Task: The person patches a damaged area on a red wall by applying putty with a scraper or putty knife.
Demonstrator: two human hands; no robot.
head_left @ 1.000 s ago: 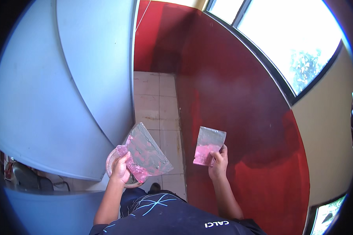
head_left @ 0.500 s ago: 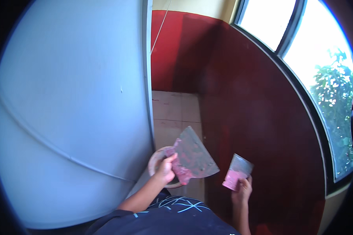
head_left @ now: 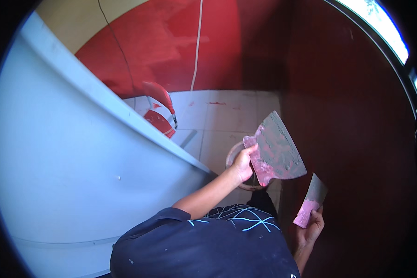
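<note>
My left hand (head_left: 243,164) is closed around the pink handle of a wide putty knife (head_left: 279,147). Dark grey-green paste is smeared over that blade, which faces up. To the right, my right hand (head_left: 312,228) grips a smaller putty knife (head_left: 311,200), pink at its lower part with a grey blade pointing up. The two blades are apart. Beneath my left hand stands a round bucket (head_left: 234,152), largely hidden by the hand and the wide knife, so its contents do not show.
A pale blue-grey panel (head_left: 102,171) rises close on my left. On the right is a dark red wall (head_left: 352,116) below a window (head_left: 380,14). Beyond the panel's edge, a red object (head_left: 160,123) rests on the tiled floor (head_left: 217,111). A white cord (head_left: 198,46) hangs before the far red wall (head_left: 171,51).
The view has swung left, bringing the far floor and the red object into sight. Both hands still hold their putty knives; the smaller one is now turned more edge-on.
</note>
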